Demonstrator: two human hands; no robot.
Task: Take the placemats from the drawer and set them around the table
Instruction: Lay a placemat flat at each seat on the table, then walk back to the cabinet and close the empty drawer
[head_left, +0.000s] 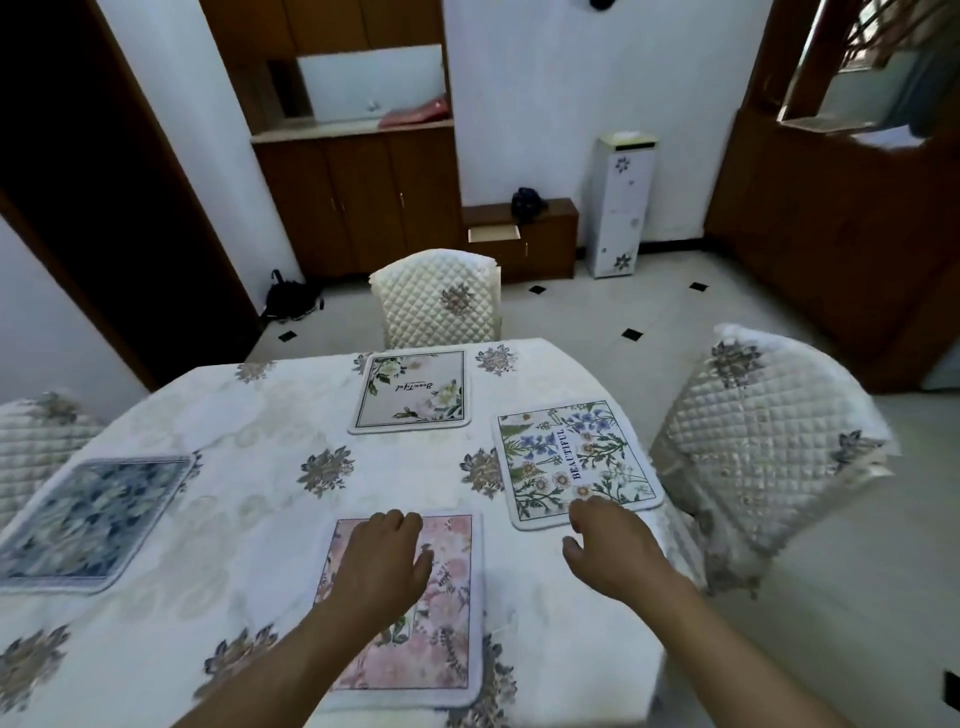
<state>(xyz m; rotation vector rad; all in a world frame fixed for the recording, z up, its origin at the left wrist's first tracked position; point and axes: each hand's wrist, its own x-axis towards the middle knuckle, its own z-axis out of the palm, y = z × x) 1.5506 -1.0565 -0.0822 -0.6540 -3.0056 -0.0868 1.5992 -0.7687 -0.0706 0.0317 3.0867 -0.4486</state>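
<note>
Several placemats lie on the table (249, 519), which has a white flowered cloth. A pink floral placemat (447, 613) is nearest me, and my left hand (387, 558) rests on it with loosely bent fingers. To the right lies a placemat printed BEAUTIFUL (574, 460); my right hand (608, 540) hovers at its near edge, fingers relaxed, holding nothing. A pale placemat with white flowers (413, 392) sits at the far side. A blue floral placemat (93, 519) lies on the left. An open drawer (493, 233) shows in a low cabinet at the back.
Quilted chairs stand at the far side (436, 299), on the right (763, 457) and on the left (36, 441). A white floral cabinet (621, 208) stands by the back wall, a dark bag (288, 301) on the floor, wooden cupboards (358, 197) behind.
</note>
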